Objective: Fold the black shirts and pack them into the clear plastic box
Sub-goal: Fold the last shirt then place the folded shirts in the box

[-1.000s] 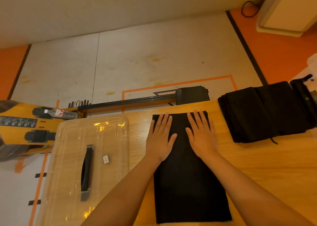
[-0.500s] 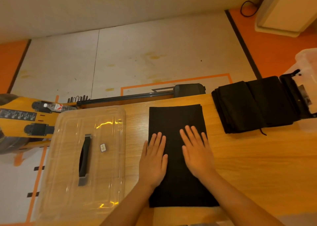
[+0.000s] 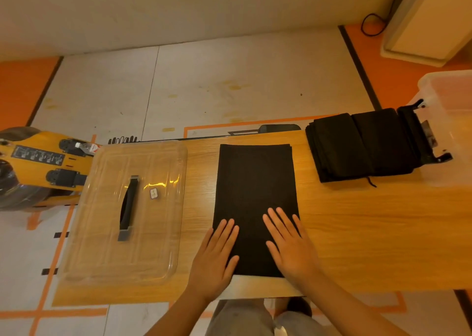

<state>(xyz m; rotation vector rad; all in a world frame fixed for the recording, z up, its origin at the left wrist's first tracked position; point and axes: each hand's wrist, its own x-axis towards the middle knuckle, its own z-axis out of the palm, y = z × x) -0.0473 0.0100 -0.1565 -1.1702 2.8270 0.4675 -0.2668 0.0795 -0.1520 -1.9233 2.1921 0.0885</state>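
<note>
Black folded shirt (image 3: 255, 203) is lying flat in the middle of the light wooden tabletop (image 3: 357, 233), reaching almost from the far edge to the near edge. I am pressing my left hand (image 3: 217, 259) and right hand (image 3: 291, 249) on its near end, fingers straight, gripping nothing. A pile of folded black shirts (image 3: 362, 146) is sitting at the far edge, just beside the clear plastic box (image 3: 449, 105) at the right end. A clear plastic lid (image 3: 122, 208) is lying at the left end.

Flat on light wooden desk (image 3: 370, 233): long folded black shirt (image 3: 255, 182). On its near end, left hand (image 3: 217, 256) and right hand (image 3: 291, 249) side by side, palms down, fingers (image 3: 284, 220) straight. To its left, clear plastic lid with black handle (image 3: 102, 233). Far right, stack of folded black shirts (image 3: 357, 144) just beside clear plastic box (image 3: 449, 100).
</note>
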